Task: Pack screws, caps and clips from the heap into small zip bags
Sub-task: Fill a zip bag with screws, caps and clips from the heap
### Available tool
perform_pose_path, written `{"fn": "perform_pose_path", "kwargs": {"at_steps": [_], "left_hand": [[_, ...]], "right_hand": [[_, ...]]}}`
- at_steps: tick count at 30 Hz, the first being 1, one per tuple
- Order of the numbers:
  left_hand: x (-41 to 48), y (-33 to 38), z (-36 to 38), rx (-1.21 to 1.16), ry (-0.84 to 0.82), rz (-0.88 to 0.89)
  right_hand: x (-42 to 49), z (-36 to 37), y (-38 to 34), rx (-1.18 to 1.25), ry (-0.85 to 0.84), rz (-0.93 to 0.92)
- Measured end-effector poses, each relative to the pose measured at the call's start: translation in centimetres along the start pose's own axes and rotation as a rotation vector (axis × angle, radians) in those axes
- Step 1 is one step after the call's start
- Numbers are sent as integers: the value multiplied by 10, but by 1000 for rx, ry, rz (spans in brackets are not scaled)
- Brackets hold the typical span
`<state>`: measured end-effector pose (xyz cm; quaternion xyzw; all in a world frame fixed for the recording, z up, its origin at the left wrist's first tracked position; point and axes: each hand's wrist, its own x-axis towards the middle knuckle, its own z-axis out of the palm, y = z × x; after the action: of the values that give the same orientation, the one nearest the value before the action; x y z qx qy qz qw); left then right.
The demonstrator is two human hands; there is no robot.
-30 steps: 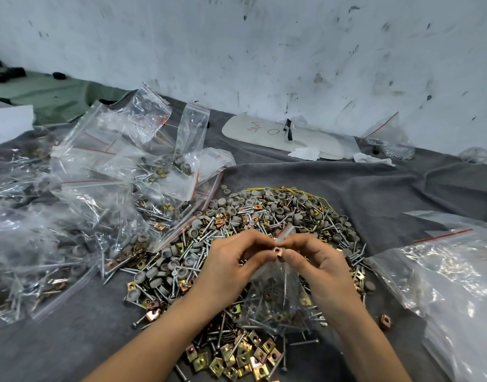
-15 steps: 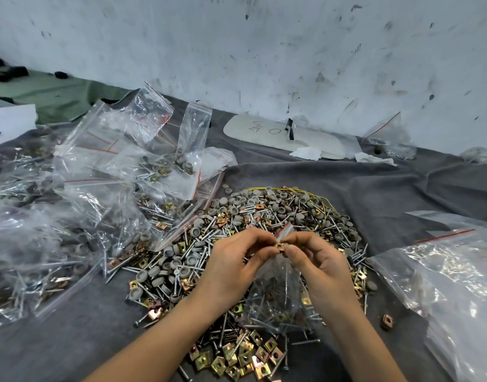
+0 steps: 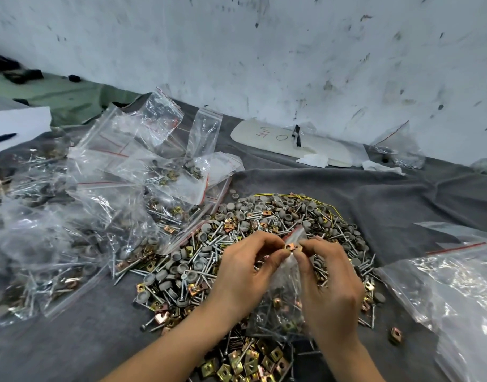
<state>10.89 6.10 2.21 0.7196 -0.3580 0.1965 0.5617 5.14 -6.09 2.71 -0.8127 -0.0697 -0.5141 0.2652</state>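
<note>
A heap [image 3: 253, 224] of silver screws, grey round caps and brass square clips lies on the grey cloth in the middle. Above its near side I hold a small clear zip bag [image 3: 285, 299] upright, with several screws and clips inside it. My left hand [image 3: 245, 274] pinches the bag's mouth on the left. My right hand [image 3: 328, 282] pinches the mouth on the right. A brass clip [image 3: 290, 246] sits between the fingertips of both hands at the bag's opening.
Many filled zip bags [image 3: 79, 216] are piled at the left. A stack of empty zip bags [image 3: 452, 288] lies at the right. A white flat piece [image 3: 267, 139] rests by the wall [image 3: 264, 51]. One loose clip [image 3: 396, 334] lies right of the heap.
Both hands stay at the bag's mouth. The brass clip now shows more plainly between the fingertips. The bag has barely moved.
</note>
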Motion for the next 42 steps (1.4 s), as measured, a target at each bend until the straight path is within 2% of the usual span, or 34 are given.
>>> {"fn": "perform_pose_path", "kwargs": {"at_steps": [4,7,12,16,25,32,38,42], "left_hand": [[-2,0,1,-19,11,-16],[-6,-2,1,-63,12,-57],[-7,-3,-1,-72,-2,-18],[-5,-2,-3,-86,-67,4],[-6,-4,-1,-82,-126,44],[-5,-3,-1,-81,-91,76],[-6,-6,-2,-48,-85,58],[-6,-3,-3,-39,-92,93]], "right_hand": [[-2,2,1,-55,64,-63],[-3,3,2,-51,41,-85],[0,1,-1,127,-126,119],[2,-4,2,223,-207,167],[1,-2,1,198,-190,104],[1,-4,0,332,-212,249],[4,-8,-2,285,-210,192],[2,-12,-3,323,-215,327]]}}
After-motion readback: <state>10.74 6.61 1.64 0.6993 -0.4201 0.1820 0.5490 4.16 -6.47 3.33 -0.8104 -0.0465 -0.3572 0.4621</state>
